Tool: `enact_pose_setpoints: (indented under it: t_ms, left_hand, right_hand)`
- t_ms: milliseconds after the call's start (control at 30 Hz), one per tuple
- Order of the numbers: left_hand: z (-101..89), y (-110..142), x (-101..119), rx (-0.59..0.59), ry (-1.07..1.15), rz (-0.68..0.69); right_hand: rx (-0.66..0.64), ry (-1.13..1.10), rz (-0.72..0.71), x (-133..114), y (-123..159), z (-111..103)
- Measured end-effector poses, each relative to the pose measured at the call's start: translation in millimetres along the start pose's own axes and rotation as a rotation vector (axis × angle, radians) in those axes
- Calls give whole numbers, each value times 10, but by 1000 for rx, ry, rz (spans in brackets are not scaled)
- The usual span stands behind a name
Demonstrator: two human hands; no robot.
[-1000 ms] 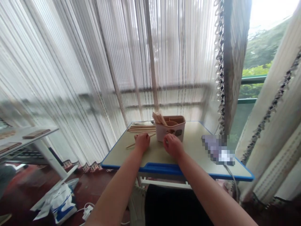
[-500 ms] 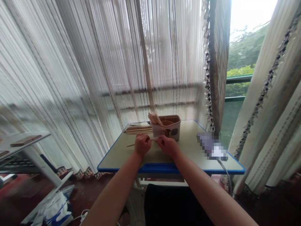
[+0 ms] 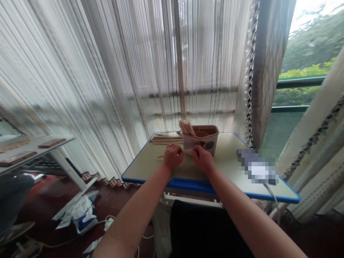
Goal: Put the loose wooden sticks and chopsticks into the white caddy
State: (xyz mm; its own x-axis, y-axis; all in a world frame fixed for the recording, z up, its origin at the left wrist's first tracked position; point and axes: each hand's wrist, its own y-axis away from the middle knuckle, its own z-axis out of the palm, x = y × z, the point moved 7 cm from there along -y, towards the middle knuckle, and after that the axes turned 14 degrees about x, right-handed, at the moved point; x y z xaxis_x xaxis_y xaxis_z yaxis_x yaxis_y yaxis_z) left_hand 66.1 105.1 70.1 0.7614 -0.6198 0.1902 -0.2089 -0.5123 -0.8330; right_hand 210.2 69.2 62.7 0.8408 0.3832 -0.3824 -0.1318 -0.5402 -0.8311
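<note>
Both of my hands are closed over the desk, just in front of the utensil holder. My left hand [image 3: 173, 156] grips a thin wooden chopstick [image 3: 160, 156], whose end pokes out to the left of the fist. Between the hands runs a pale, thin length [image 3: 187, 152], pinched on its other side by my right hand [image 3: 203, 157]; whether it is bare wood or a wrapper I cannot tell. The beige holder [image 3: 188, 142] has compartments, and a bunch of pale sticks [image 3: 186, 128] leans in its left one. Several more chopsticks [image 3: 166, 140] lie side by side left of it.
Metal cutlery [image 3: 167, 133] lies behind the loose chopsticks. On the desk's [image 3: 145, 163] right side is a blurred-out object [image 3: 255, 167] with a cable. A second table [image 3: 57, 143] stands left, with a bag [image 3: 83, 214] and cords on the floor. Curtains hang behind.
The view has swung left, so everything sits further right. Less of the chopstick shows left of my left hand. Both hands stay closed, about the same distance apart.
</note>
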Motion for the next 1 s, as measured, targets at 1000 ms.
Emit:
enact_pose_setpoints:
  t_ms: [1000]
  left_hand:
    - [353,106,71,-289,149,2]
  right_hand:
    - [170,-581,475,279,-112,-112]
